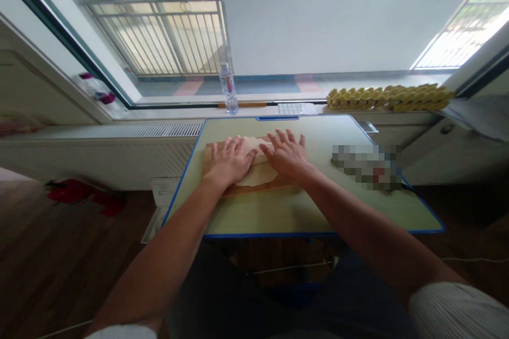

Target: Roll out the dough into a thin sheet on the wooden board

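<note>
A pale, flat sheet of what looks like dough (256, 176) lies on a wooden board (210, 156) in front of me. Its far part forms a thicker band between my hands; I cannot tell whether anything is inside that fold. My left hand (231, 161) rests palm down on the left part of the sheet, fingers stretched forward and slightly apart. On the right side, my right hand (287, 153) presses down the same way with its fingers spread. Both palms hide parts of the sheet and board.
The board sits on a small blue-edged table (254, 217). A blurred-out object (366, 166) lies at the table's right. On the window sill stand a clear bottle (228, 89) and a yellow row of folded pieces (389, 97). Red items (85, 196) lie on the floor at left.
</note>
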Demonstrator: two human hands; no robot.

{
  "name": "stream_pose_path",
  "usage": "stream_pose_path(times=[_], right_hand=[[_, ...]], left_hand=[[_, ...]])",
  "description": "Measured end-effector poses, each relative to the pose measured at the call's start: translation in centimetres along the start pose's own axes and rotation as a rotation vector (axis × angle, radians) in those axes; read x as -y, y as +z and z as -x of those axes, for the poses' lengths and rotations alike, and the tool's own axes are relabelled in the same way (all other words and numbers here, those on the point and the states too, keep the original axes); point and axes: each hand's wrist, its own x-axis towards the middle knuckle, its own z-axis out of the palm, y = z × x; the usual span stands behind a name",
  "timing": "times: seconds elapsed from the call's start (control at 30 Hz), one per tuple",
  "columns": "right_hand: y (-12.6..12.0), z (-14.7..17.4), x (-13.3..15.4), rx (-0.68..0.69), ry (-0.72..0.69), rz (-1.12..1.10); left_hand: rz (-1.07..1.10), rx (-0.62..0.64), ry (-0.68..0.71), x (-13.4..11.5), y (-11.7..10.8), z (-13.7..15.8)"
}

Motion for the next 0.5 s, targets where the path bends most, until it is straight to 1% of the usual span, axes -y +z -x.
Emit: stream_pose_path(times=[0.07,0.1,0.17,0.27,0.33,0.4,0.5], right_hand=[[0.0,-0.4,-0.1,-0.018,-0.007,0.003],[0.0,-0.1,-0.2,-0.023,-0.029,0.006],[0.0,1.1,-0.6,-0.021,-0.086,0.016],[0.0,3.1,-1.5,0.001,-0.111,0.047],[0.0,3.4,-1.9,0.01,-0.132,0.063],[0.1,2.4,-2.0,0.006,-0.167,0.066],[0.5,-0.7,-1.4,-0.019,-0.187,0.053]], left_hand=[[0.009,0.021,-0.023,0.1,0.0,-0.4],[0.008,0.018,-0.023,0.0,0.1,0.0],[-0.008,-0.024,-0.006,-0.6,0.3,1.9],[-0.039,-0.123,0.003,-2.0,0.9,5.4],[-0.037,-0.151,-0.007,-2.6,1.1,6.7],[-0.036,-0.156,-0.028,-2.6,1.1,6.4],[-0.026,-0.114,-0.065,-1.2,0.8,3.7]])
